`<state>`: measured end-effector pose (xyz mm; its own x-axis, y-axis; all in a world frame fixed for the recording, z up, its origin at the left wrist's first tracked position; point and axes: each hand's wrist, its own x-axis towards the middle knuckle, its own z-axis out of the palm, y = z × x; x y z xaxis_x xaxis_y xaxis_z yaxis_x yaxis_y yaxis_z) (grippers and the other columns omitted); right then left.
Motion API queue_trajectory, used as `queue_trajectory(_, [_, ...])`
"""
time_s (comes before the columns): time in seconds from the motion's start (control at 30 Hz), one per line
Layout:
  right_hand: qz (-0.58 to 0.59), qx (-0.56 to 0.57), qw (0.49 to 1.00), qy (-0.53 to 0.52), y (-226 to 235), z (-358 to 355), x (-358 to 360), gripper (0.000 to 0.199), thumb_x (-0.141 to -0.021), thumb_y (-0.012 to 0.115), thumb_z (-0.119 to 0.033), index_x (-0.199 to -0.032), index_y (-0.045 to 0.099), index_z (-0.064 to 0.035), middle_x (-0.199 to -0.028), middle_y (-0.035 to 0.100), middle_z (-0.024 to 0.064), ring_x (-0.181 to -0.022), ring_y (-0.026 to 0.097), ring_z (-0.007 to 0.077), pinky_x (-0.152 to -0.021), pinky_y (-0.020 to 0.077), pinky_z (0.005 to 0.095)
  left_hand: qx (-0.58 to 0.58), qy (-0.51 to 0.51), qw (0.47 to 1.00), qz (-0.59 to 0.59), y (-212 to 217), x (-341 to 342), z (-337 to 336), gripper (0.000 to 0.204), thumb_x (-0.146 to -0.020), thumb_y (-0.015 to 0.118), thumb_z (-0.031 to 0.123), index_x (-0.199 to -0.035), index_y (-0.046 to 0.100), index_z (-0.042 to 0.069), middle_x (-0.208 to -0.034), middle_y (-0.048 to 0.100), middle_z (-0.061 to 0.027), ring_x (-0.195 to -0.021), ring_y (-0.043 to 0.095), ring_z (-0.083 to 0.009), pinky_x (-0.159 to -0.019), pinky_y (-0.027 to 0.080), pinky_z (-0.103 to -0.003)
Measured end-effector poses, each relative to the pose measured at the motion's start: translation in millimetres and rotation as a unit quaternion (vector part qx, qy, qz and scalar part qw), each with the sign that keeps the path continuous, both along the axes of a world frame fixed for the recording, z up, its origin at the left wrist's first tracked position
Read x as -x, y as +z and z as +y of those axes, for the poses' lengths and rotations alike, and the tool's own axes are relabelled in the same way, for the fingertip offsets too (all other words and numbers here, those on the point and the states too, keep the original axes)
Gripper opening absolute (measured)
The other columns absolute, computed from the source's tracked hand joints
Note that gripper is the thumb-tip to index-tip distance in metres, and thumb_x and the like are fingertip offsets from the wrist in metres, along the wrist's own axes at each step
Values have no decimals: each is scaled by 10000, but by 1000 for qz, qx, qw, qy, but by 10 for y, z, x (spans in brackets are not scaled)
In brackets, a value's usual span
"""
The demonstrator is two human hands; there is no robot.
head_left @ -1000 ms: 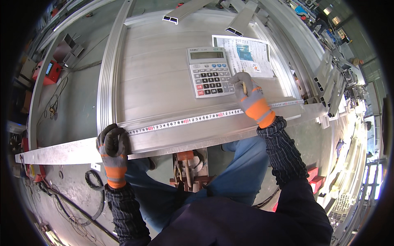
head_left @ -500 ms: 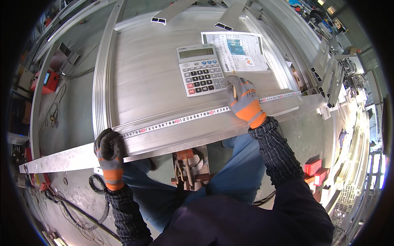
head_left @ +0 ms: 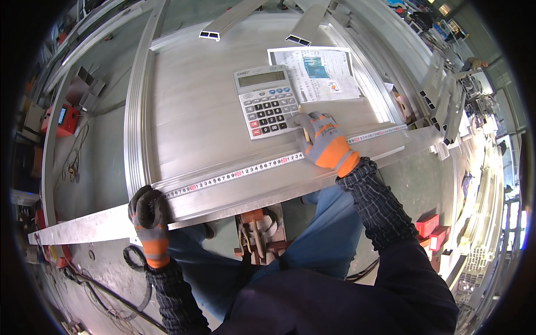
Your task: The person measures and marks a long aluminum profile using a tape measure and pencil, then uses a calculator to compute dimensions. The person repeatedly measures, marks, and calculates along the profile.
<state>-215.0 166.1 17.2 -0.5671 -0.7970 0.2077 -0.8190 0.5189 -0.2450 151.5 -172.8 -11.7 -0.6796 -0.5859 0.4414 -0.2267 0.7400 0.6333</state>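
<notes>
A white tape measure [head_left: 234,175] with black and red figures lies stretched along a silver aluminium bar [head_left: 251,191] in front of me. My left hand [head_left: 149,223], in a grey and orange work glove, is closed over the tape's left end at the bar's edge; its fingertips are partly hidden. Farther right, my gloved right hand [head_left: 328,144] rests across the tape, covering part of it. A thin wooden pencil [head_left: 306,135] pokes out between its curled fingers. Just beyond that hand, a grey calculator [head_left: 262,102] lies on the metal surface.
A printed sheet [head_left: 329,89] lies right of the calculator. Two cut profiles [head_left: 234,21] [head_left: 310,25] jut in at the far side. Ridged aluminium rails [head_left: 138,111] frame the surface. Below the bar, a hammer [head_left: 258,237] lies between my legs. Red boxes [head_left: 432,231] stand at right, cables [head_left: 111,301] at lower left.
My right hand has shifted slightly left and nearer along the tape, with the pencil still in it. My left hand stays at the tape's end. The whole view has tilted a little.
</notes>
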Motion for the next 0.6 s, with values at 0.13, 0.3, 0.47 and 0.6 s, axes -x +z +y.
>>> queue_trajectory(0.13, [18,44,999,-11,-81,72,30,542,-984,732,-269,-1506,660,-139,-1353,733,229,-1287,669,445,-1167,497,578,-5,5,1000,-5,-37,-22,-6,215,-1047,765,75,-1259,787,48,-1356,748,-174,-1269,691,-396,-1117,558,-508])
queue_trajectory(0.3, [68,115,991,-11,-325,82,141,398,-1023,689,-159,-1418,671,-111,-1268,744,223,-1184,679,474,-1071,515,610,-36,5,999,3,-100,-33,-20,219,-1071,777,109,-1281,787,48,-1374,738,-171,-1259,702,-377,-1112,569,-496])
queue_trajectory(0.47, [33,71,997,-26,-313,16,136,416,-1036,684,-206,-1437,667,-98,-1273,753,221,-1215,676,457,-1102,507,601,-54,1,998,14,-134,-44,-51,230,-1073,786,123,-1289,782,44,-1378,734,-171,-1236,717,-360,-1101,581,-478])
queue_trajectory(0.6, [14,-46,999,-13,-107,-30,47,620,-1007,688,-340,-1566,641,-75,-1395,764,227,-1341,653,408,-1198,481,565,-53,0,999,10,-100,-83,-53,232,-1072,777,119,-1288,778,34,-1378,735,-177,-1234,719,-358,-1099,582,-470])
